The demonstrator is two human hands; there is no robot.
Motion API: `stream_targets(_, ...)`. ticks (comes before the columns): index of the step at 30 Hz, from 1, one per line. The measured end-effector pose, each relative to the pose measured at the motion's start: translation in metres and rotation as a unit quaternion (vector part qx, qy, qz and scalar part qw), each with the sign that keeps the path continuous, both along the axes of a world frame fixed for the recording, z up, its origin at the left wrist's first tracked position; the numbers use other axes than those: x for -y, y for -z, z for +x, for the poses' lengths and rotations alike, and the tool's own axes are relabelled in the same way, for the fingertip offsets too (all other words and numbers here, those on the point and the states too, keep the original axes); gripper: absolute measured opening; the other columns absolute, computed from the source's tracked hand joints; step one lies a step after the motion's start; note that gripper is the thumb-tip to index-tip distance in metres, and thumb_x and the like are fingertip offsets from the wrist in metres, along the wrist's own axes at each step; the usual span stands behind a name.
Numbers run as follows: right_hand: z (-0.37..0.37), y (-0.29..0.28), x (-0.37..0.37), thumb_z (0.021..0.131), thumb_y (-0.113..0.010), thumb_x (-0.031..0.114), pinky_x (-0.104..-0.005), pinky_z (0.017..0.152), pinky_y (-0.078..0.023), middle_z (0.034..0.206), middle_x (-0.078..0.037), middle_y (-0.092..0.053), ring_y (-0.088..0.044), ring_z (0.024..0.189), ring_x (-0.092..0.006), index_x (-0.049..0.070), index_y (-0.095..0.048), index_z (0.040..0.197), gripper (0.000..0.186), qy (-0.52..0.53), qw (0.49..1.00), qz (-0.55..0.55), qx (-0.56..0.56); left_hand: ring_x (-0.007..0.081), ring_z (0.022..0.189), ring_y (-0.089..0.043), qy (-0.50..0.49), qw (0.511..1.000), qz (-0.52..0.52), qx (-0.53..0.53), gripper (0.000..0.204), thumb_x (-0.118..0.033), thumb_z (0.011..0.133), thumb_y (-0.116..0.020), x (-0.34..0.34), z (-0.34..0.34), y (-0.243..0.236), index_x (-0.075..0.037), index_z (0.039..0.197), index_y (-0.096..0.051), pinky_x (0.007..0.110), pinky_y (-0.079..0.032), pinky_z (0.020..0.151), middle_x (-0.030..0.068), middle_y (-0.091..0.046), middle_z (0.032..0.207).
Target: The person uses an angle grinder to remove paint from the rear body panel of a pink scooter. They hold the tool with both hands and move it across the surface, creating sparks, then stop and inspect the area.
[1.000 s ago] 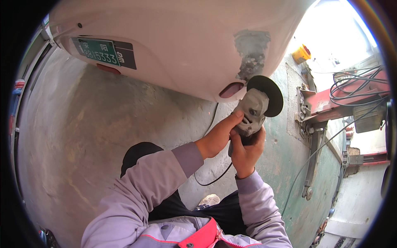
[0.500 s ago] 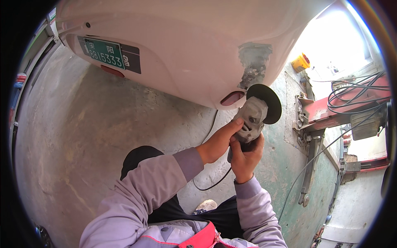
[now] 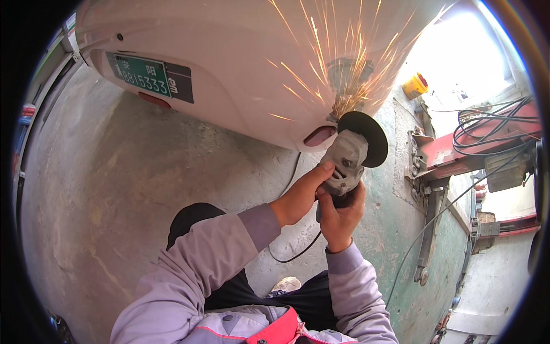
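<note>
Both my hands are closed around a grey angle grinder (image 3: 347,155) fitted with a black disc (image 3: 369,139). My left hand (image 3: 302,195) grips it from the left, thumb on its head. On the right side and below, my right hand (image 3: 342,217) wraps round the body; some of the fingers are hidden behind the tool. The disc's upper edge meets the lower end of a bare, scraped patch (image 3: 350,74) on the white car bumper (image 3: 252,74). Orange sparks (image 3: 344,51) fan upward from there. Just left of the disc is a red reflector (image 3: 319,136) in the bumper.
A black cord (image 3: 298,252) trails on the concrete floor (image 3: 126,189) behind my hands. To the right stands a red lift arm (image 3: 475,146) with coiled black cable (image 3: 487,129) on it. Beyond the bumper is a yellow bucket (image 3: 415,86). A licence plate (image 3: 141,74) is on the car at left.
The grinder has moved slightly up and left with both hands on it. Sparks now spray from the patch, where there were none before.
</note>
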State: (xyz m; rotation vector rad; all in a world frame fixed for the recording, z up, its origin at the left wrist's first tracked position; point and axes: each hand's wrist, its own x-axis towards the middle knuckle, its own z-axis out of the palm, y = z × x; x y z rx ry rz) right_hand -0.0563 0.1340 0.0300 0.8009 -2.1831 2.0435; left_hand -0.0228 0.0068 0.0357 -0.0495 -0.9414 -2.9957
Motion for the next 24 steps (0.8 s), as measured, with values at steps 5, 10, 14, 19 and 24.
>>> stream_targets(5, 0.0012, 0.0003, 0.0019, 0.09, -0.082, 0.0, -0.0344, 0.106, -0.05, 0.137, -0.014, -0.059, -0.06, 0.125, -0.021, -0.006, -0.043, 0.15, 0.072, 0.002, 1.0, -0.006, 0.015, 0.0139, 0.131, -0.052, 0.006, 1.0, 0.007, -0.008, 0.057, -0.046, 0.114, -0.042, 0.001, -0.002, 0.0024, -0.003, 0.151, -0.051, 0.032, -0.037, 0.117, 0.0057, -0.059, 0.144)
stream_targets(10, -0.0012, 0.0001, 0.0019, 0.089, -0.082, 0.001, -0.0338, 0.105, -0.05, 0.136, -0.014, -0.059, -0.061, 0.124, -0.0201, -0.006, -0.044, 0.149, 0.072, -0.003, 1.0, -0.003, -0.002, 0.014, 0.131, -0.052, -0.006, 1.0, 0.0, -0.005, 0.058, -0.046, 0.114, -0.041, 0.0012, -0.0011, 0.003, -0.003, 0.151, -0.051, 0.032, -0.038, 0.117, 0.0055, -0.059, 0.144)
stream_targets(14, 0.0008, 0.0, 0.0025, 0.089, -0.082, 0.0, -0.0338, 0.106, -0.05, 0.137, -0.014, -0.059, -0.061, 0.124, -0.02, -0.006, -0.044, 0.149, 0.072, 0.006, 1.0, 0.005, 0.009, 0.0137, 0.131, -0.053, -0.007, 1.0, 0.001, -0.008, 0.058, -0.047, 0.114, -0.042, 0.0007, -0.0009, 0.0019, -0.003, 0.151, -0.051, 0.032, -0.038, 0.116, 0.0054, -0.059, 0.143)
stream_targets(19, 0.0011, -0.0008, 0.0033, 0.088, -0.081, -0.001, -0.0341, 0.106, -0.05, 0.137, -0.015, -0.059, -0.061, 0.124, -0.0203, -0.006, -0.043, 0.149, 0.073, 0.001, 1.0, -0.01, 0.011, 0.013, 0.13, -0.053, -0.006, 1.0, -0.004, -0.004, 0.057, -0.046, 0.114, -0.041, 0.0016, 0.0002, 0.0026, -0.003, 0.151, -0.051, 0.031, -0.038, 0.116, 0.0047, -0.06, 0.142)
stream_targets(24, 0.0005, -0.0014, 0.0041, 0.088, -0.081, -0.001, -0.0339, 0.106, -0.05, 0.137, -0.014, -0.059, -0.06, 0.125, -0.0202, -0.006, -0.043, 0.15, 0.073, -0.005, 1.0, -0.008, 0.008, 0.013, 0.13, -0.053, -0.009, 1.0, 0.008, -0.017, 0.057, -0.047, 0.114, -0.042, 0.0021, 0.0003, 0.0021, -0.004, 0.151, -0.051, 0.031, -0.038, 0.116, 0.0046, -0.06, 0.142)
